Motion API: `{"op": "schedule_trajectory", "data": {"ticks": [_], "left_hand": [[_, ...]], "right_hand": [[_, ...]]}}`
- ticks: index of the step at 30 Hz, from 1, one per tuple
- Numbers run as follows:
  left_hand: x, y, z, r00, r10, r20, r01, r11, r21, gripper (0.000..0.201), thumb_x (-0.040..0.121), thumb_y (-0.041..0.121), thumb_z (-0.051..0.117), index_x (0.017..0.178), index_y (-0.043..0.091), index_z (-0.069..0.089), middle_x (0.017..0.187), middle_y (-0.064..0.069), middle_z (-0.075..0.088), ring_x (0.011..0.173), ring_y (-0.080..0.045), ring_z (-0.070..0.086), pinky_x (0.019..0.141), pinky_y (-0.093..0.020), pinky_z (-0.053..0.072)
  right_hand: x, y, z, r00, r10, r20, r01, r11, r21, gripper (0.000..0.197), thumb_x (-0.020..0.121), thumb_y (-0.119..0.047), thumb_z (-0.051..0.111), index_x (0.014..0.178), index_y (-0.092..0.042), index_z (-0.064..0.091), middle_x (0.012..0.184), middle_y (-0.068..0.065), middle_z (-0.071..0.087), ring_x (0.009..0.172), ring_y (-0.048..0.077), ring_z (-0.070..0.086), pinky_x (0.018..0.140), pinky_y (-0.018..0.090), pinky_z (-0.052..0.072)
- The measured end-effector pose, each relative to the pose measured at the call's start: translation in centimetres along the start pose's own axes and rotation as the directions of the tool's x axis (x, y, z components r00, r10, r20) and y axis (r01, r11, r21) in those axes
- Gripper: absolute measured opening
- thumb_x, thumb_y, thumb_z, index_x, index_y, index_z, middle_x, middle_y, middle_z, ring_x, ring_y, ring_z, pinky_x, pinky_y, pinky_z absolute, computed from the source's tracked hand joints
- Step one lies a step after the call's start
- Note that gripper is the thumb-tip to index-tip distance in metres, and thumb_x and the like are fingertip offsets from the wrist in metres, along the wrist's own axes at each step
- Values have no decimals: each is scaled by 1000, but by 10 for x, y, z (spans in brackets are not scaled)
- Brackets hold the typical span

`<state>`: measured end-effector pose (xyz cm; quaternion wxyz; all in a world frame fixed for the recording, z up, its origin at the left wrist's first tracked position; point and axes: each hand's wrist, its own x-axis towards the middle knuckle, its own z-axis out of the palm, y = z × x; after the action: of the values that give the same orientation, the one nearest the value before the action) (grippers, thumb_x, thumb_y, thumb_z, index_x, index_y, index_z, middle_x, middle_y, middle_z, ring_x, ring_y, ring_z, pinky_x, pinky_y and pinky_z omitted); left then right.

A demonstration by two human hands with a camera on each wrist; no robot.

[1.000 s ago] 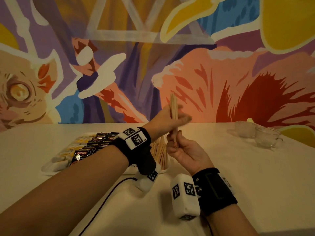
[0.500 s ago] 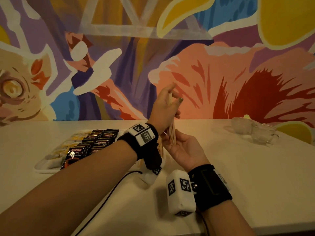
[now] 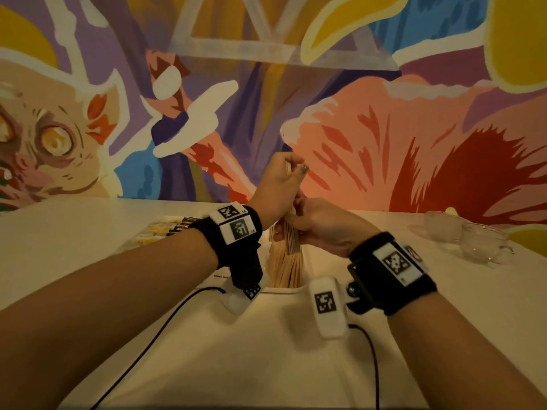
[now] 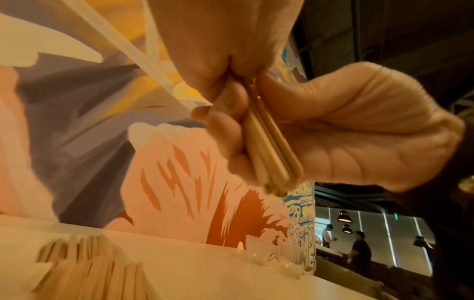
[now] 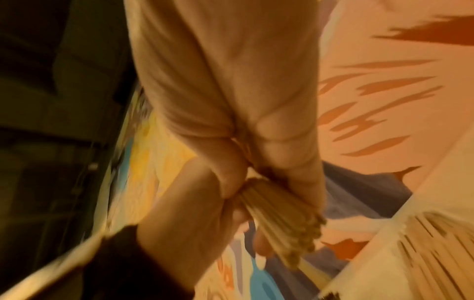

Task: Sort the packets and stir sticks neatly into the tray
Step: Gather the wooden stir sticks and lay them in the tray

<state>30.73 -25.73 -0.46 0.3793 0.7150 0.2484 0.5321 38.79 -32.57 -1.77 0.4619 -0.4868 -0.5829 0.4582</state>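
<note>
Both hands hold one upright bundle of wooden stir sticks [image 3: 292, 242] above the tray [image 3: 281, 290]. My left hand [image 3: 279, 184] grips the bundle's upper end, and my right hand [image 3: 316, 226] wraps round its lower part, knuckles up. The left wrist view shows the bundle [image 4: 271, 154] squeezed between the left hand [image 4: 225, 50] and the right hand [image 4: 359, 132]. In the right wrist view the bundle's ends [image 5: 287, 219] stick out below the right hand [image 5: 231, 81]. More stir sticks [image 3: 285, 269] lie in the tray beneath. Dark and yellow packets [image 3: 174, 229] fill its left part.
Two clear glass cups [image 3: 473, 241] stand on the white table [image 3: 296, 365] at the far right. Black cables [image 3: 165, 324] run from the wrist cameras toward the near edge. A painted wall closes the far side of the table.
My right hand has turned from palm up to knuckles up and closed round the bundle's lower part. My left hand stays at the bundle's top. Both hands have dropped closer to the tray.
</note>
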Motion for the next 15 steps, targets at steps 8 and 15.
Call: {"op": "schedule_trajectory", "data": {"ticks": [8,15], "left_hand": [[-2,-27,-22,917,-392,69,394,919,-5,65,97,44,41,146,7,17,131,-9,46,109,-16,52,90,-24,45],[-24,-46,-57,625,-760,175,667,637,387,22,99,22,48,112,5,53,104,-9,54,79,-16,54,68,-25,51]], "right_hand": [[32,13,17,902,367,-227,-378,926,-4,38,87,22,20,73,-5,42,71,9,41,62,18,42,61,33,43],[47,28,21,797,480,-367,-597,722,-350,31,96,-1,41,125,5,51,118,17,57,104,26,49,105,36,38]]}}
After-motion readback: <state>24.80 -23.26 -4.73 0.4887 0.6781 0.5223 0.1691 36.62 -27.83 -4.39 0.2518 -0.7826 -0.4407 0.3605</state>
